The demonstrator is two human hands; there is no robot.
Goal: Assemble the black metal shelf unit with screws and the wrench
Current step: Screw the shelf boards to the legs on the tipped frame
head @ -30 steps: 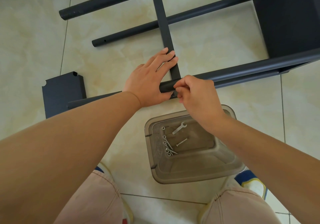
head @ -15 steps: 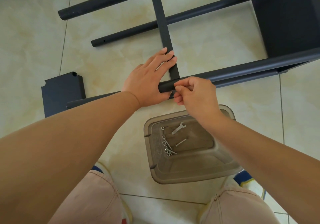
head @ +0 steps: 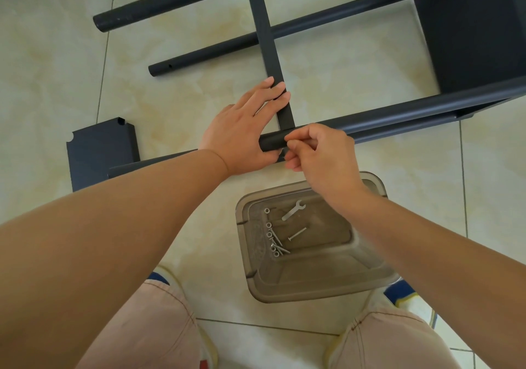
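The black metal shelf unit (head: 472, 32) lies on its side on the tiled floor, its round legs pointing left. A flat black crossbar (head: 263, 35) runs from the far leg down to the near leg (head: 398, 113). My left hand (head: 242, 132) lies flat against the crossbar and grips the near leg's end. My right hand (head: 318, 152) pinches at that joint with thumb and forefinger; what it holds is hidden. A small silver wrench (head: 293, 210) and several screws (head: 274, 237) lie in a clear plastic tub (head: 367, 271) below my hands.
A separate black shelf panel (head: 99, 152) lies on the floor at left, with another leg (head: 148, 166) across it. My knees and shoes fill the bottom edge. A wall base runs along the top left.
My right hand has turned slightly at the joint, fingers shifting along the leg's end. My left hand stays pressed on the crossbar.
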